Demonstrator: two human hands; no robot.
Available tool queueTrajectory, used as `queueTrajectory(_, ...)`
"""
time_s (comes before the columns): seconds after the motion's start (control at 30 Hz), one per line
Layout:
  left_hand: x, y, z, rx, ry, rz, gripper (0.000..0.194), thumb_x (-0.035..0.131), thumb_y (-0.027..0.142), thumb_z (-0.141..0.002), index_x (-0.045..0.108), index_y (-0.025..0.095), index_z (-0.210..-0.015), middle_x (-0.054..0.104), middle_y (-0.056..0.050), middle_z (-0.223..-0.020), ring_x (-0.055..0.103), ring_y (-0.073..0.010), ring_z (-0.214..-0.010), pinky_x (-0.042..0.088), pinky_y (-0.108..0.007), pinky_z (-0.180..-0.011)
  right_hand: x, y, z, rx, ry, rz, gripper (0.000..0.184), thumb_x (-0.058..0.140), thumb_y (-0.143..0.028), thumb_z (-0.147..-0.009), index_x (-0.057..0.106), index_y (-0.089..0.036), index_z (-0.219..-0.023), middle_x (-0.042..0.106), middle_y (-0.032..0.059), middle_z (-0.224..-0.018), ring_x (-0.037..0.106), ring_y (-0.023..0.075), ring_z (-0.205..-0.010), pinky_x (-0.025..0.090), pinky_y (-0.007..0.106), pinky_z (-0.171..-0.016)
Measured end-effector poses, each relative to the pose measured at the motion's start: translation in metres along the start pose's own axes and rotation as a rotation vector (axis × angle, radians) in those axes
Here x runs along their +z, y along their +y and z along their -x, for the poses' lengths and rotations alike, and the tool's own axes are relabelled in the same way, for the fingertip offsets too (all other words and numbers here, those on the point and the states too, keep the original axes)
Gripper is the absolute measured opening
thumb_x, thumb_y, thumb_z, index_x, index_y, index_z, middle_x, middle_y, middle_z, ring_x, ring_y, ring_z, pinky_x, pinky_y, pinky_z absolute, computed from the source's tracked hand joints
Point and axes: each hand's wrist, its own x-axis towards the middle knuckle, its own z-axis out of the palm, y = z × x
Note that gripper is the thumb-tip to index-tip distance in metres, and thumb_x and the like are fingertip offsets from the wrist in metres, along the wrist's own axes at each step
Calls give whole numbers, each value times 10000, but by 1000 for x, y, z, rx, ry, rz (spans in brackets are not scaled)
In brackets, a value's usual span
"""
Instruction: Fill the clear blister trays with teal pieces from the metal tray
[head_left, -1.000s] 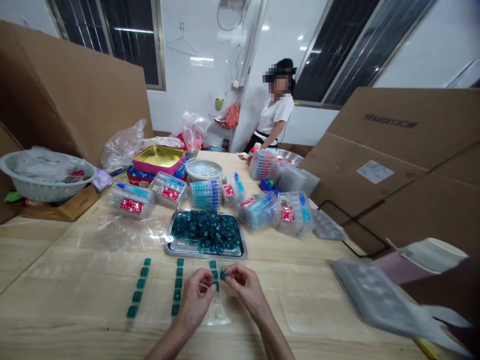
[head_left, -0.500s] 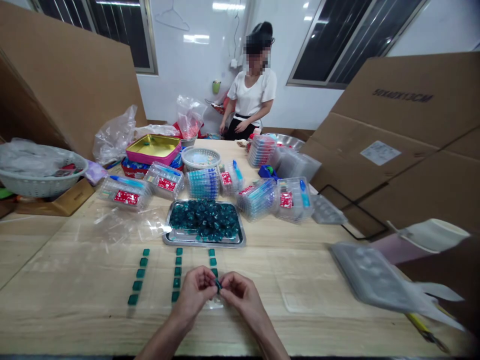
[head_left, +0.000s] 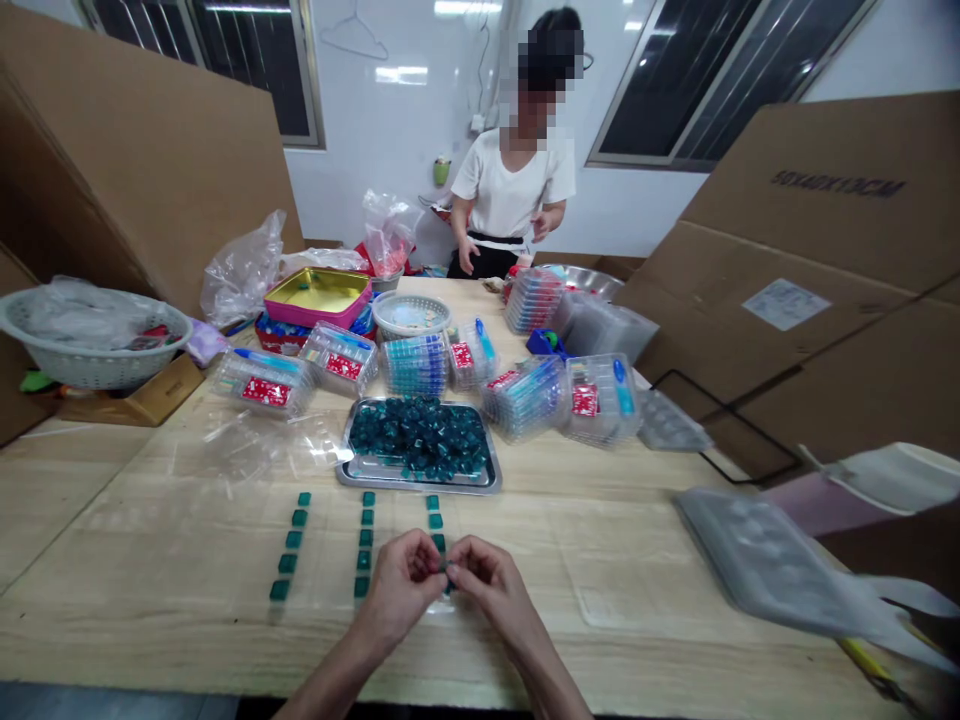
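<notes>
Small translucent teal piece (head_left: 444,568): between my fingertips, partly hidden, at the near end of the right column of teal squares (head_left: 435,520).
Hands: my left hand (head_left: 405,590) and right hand (head_left: 491,580) nearly meet, both pinching the piece.
Pale wooden bench (head_left: 562,660): two more columns of teal squares (head_left: 366,538) lie leftward.
Silver metal tray (head_left: 420,487): beyond my hands, heaped with teal pieces (head_left: 420,440).

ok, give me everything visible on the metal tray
The tray is shiny silver, metal-looking, rectangular, with rounded corners and a raised rim. It lies flat on the wood-grain table, beyond the left hand and right hand; neither touches it. Translucent dark teal pieces are heaped inside, leaving some near floor bare. Clear plastic reaches its left edge.
</notes>
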Motion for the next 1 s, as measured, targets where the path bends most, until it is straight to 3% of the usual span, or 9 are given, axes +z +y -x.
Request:
queueTrajectory(0.13,-4,-1,2,6,-3,-149,80,605,154,-599,525,154,-605,505,40,-549,443,-88,-512,323,-204,-493,1,3,0,15,19,-47,261,699,-393,-680,589,-158,-659,513,-29,-577,429,111,-558,323,225,-539)
queueTrajectory(0.43,-7,26,8,182,65,-352,131,520,43,-599,491,164,-557,498,16,-622,481,-112,-599,348,-220,-564,16,13,-6,-17,140,-217,265,688,-396,-705,555,-173,-653,521,-24,-626,461,127,-618,364,232,-597)
queueTrajectory(0.53,-5,21,6,129,51,-202,105,520,65,-606,500,168,-616,515,21,-625,494,-110,-584,367,-217,-560,19,11,-6,-62,205,-230,223,676,-373,-729,569,-181,-688,542,-18,-663,480,135,-659,382,237,-631)
queueTrajectory(0.73,0,14,6,-52,-21,226,134,608,134,-553,508,154,-640,504,45,-569,437,-78,-522,316,-192,-508,17,3,-4,-96,172,-165,201,683,-347,-730,581,-177,-696,544,-10,-673,484,141,-666,384,238,-631)
queueTrajectory(0.83,-1,18,6,-103,-38,239,108,615,142,-546,518,141,-594,496,40,-545,414,-72,-514,287,-193,-503,25,4,-1,-122,233,-179,204,656,-357,-757,564,-183,-701,532,-11,-685,481,141,-678,392,240,-647)
queueTrajectory(1.0,-6,27,11,-8,-55,129,83,583,102,-564,523,151,-593,487,40,-561,438,-87,-543,309,-201,-520,38,2,-4,-118,352,-276,240,608,-397,-781,525,-193,-686,516,-11,-674,483,142,-650,399,255,-628)
